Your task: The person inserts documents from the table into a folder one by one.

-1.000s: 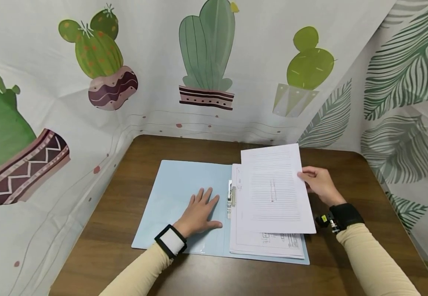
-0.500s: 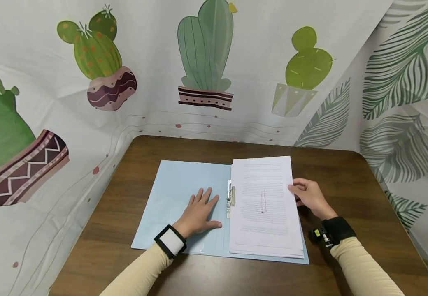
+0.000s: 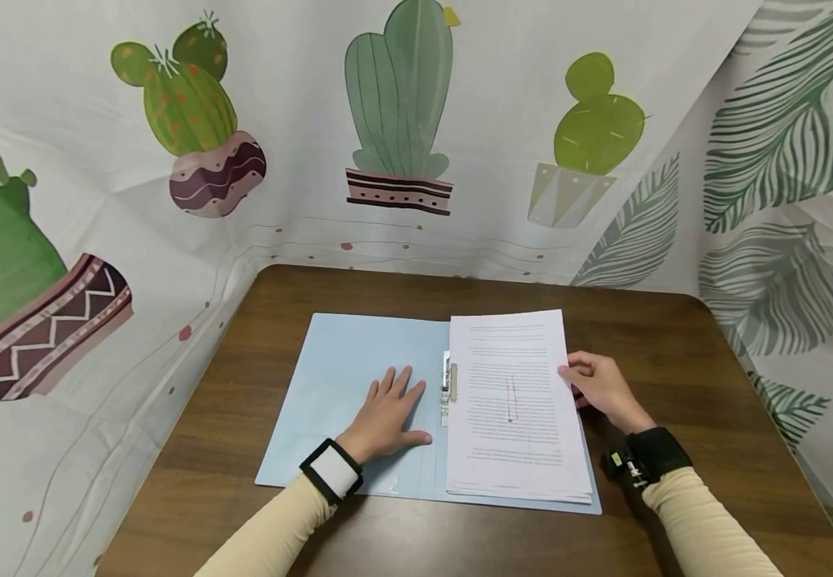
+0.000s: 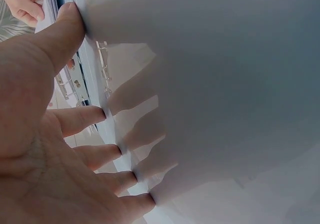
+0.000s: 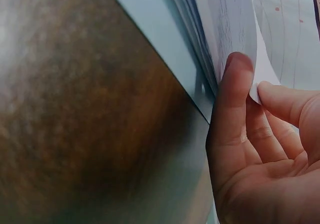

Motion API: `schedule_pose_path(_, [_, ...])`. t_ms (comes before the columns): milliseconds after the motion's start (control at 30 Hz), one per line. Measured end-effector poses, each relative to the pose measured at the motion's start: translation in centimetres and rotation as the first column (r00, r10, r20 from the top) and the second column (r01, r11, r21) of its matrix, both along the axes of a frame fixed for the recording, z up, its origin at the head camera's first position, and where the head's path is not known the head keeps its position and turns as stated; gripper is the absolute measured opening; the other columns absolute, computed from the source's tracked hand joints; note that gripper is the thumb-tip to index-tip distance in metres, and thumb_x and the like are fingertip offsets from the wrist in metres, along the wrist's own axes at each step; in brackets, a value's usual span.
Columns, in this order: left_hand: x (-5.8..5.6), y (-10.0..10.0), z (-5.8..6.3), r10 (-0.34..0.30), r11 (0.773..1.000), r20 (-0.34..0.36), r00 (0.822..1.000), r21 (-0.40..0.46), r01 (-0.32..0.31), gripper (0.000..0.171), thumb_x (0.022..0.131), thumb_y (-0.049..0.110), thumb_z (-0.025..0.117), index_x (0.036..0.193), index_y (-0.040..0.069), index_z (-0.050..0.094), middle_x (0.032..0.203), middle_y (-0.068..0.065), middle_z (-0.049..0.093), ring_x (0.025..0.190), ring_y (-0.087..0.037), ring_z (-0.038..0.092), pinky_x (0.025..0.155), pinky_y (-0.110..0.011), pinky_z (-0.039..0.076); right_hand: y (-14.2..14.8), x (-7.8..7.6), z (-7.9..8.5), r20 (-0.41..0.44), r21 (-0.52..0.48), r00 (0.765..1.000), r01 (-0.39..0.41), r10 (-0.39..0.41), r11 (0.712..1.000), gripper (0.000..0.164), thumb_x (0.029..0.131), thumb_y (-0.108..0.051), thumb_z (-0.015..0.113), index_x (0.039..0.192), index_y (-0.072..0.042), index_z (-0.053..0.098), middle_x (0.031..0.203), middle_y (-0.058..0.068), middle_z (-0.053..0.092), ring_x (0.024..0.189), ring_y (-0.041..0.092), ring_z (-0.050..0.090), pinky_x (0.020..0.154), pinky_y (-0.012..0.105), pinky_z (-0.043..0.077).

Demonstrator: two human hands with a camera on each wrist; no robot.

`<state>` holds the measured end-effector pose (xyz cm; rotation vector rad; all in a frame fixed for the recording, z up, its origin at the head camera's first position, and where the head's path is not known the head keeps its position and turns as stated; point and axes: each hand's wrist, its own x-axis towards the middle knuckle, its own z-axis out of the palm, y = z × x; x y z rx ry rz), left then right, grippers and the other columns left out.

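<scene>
A light blue folder (image 3: pixel 380 344) lies spread wide on the table, its metal clip (image 3: pixel 449 383) near the spine. On its right half rests a stack of printed paper, topped by a sheet (image 3: pixel 510 353) with red lines drawn on it. My right hand (image 3: pixel 607 391) pinches the right edge of that sheet between thumb and fingers; the right wrist view shows the sheet's edge (image 5: pixel 257 79) in the pinch, a little off the pages below. With fingers spread, my left hand (image 3: pixel 384 417) rests on the folder's left cover, and in the left wrist view its fingertips (image 4: pixel 95 115) touch the cover.
The brown wooden table (image 3: pixel 200 433) carries the folder. Behind it hangs a white cloth (image 3: pixel 301 120) printed with cacti, and leaf-patterned cloth (image 3: pixel 777 304) runs along the right side. Both wrists wear black straps.
My right hand has brought the sheet down and to the left onto the stack, covering the page with drawings. It has barely moved in the last half second. The left hand stays still.
</scene>
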<state>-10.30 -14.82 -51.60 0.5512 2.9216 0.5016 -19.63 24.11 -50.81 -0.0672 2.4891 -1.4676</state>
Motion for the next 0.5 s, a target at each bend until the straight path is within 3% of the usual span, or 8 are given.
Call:
schedule_pose_path(300, [0.1, 0.1, 0.0, 0.005, 1.0, 0.014, 1.0, -0.003, -0.005, 0.093, 0.083, 0.057, 0.08, 0.153, 0.005, 0.048, 0.164, -0.025, 0.03, 0.151, -0.051, 0.022, 0.114, -0.07, 0.024, -0.3, 0.6, 0.4, -0.022, 0.147, 0.999, -0.035, 0.039, 0.989, 0.039, 0.103, -0.018, 0.064, 0.136, 0.002, 0.059, 0.103, 0.019, 0.072, 0.074, 0.025, 0.064, 0.058, 0.035, 0.058])
schedule_pose_path(500, [0.0, 0.2, 0.0, 0.011, 1.0, 0.006, 1.0, -0.007, -0.011, 0.092, 0.084, 0.057, 0.08, 0.153, 0.006, 0.048, 0.164, -0.024, 0.03, 0.151, -0.051, 0.022, 0.114, -0.069, 0.024, -0.5, 0.7, 1.1, -0.092, 0.346, 0.985, -0.103, 0.143, 0.933, 0.047, 0.1, -0.018, 0.068, 0.139, 0.006, 0.055, 0.086, 0.014, 0.069, 0.061, 0.021, 0.06, 0.053, 0.032, 0.051])
